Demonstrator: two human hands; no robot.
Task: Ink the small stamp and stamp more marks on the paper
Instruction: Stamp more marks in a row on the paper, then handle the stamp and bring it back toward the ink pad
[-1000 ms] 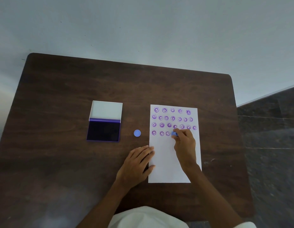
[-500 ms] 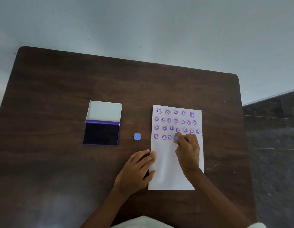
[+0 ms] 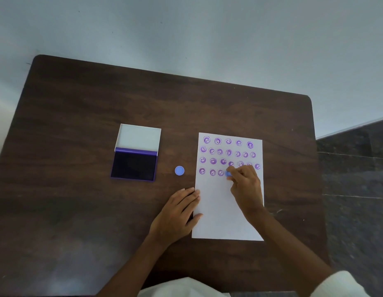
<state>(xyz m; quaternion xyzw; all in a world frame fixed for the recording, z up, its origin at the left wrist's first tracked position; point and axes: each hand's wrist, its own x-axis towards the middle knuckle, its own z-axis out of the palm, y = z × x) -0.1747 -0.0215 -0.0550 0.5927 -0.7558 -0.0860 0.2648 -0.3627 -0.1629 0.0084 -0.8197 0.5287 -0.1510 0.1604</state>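
Note:
A white sheet of paper lies on the dark wooden table, its upper part covered with rows of purple round stamp marks. My right hand pinches a small blue stamp and holds it down on the paper in the fourth row, just right of three marks there. My left hand lies flat with its fingers apart, fingertips on the paper's left edge. An open ink pad with a dark purple surface and a raised white lid sits to the left.
A small round blue cap lies on the table between the ink pad and the paper. A pale wall rises beyond the table's far edge. Dark tiled floor lies off the table's right edge.
The view has shifted slightly. My right hand keeps the stamp at nearly the same spot in the fourth row. My left hand stays at the paper's edge.

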